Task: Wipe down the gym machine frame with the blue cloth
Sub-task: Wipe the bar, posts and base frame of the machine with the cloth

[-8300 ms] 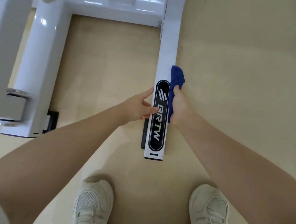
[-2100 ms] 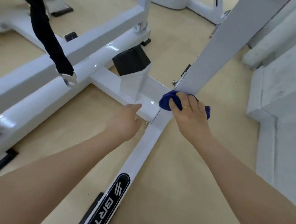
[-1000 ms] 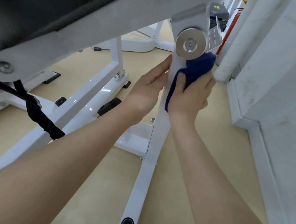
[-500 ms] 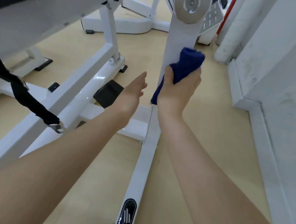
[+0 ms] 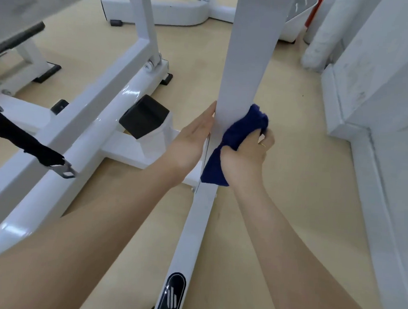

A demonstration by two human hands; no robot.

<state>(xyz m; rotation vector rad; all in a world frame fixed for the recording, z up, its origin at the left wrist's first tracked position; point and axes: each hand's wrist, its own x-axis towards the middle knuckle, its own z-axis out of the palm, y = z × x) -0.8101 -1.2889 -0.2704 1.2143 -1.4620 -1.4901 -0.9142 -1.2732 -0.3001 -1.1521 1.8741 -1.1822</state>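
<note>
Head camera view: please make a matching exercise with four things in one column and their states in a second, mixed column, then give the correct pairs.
Things:
1. blue cloth
2. left hand
3. black strap
4. logo plate

States:
A. lies flat against the white post
B. sits on the floor bar
C. gripped by the right hand
D. ends in a metal buckle

Pairs: 1-C, 2-A, 3-D, 4-B

Both forearms bare, no sleeves visible. Right hand [image 5: 245,157] wears a thin gold-coloured ring [image 5: 263,144] on one finger.
</note>
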